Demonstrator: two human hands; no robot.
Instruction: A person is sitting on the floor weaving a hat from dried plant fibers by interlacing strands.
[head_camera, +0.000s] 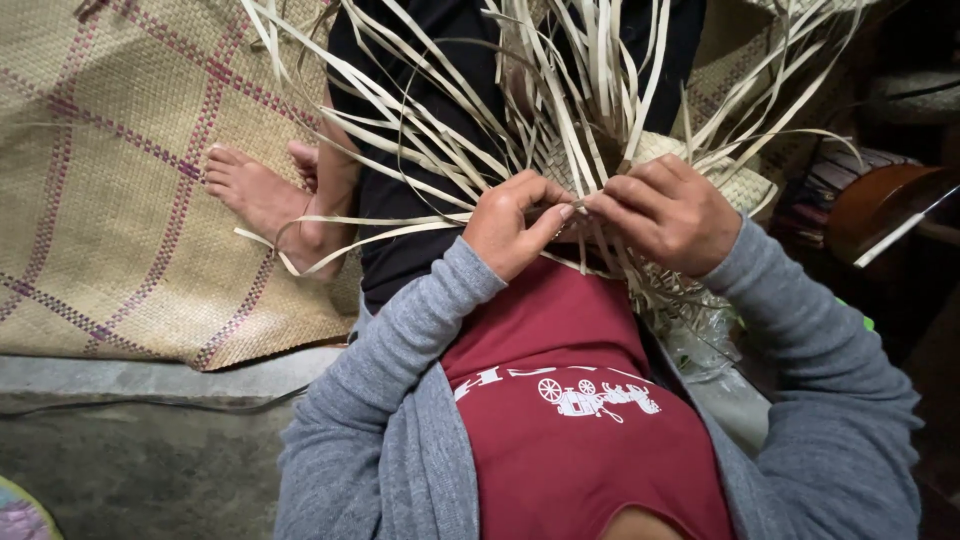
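Leaf strips (560, 90): pale, flat, dry plant fibre, faintly satin. They are pinched between left hand (512, 222) and right hand (668, 212). Woven piece (735, 180), right of the strips: same fibre, tight matt plaiting. Floor mat (110, 180), left of the strips: coarse woven straw, purple-dyed bands, matt. Sleeves (400, 380): grey knit cloth, soft, slightly fuzzy. Floor (150, 440) below the mat: rough grey concrete.

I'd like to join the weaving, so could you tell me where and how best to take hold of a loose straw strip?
Probably pinch a strip low down, near the woven piece, coming from above as the left hand and right hand do. The strips are flat and thin, and their free ends fan out.
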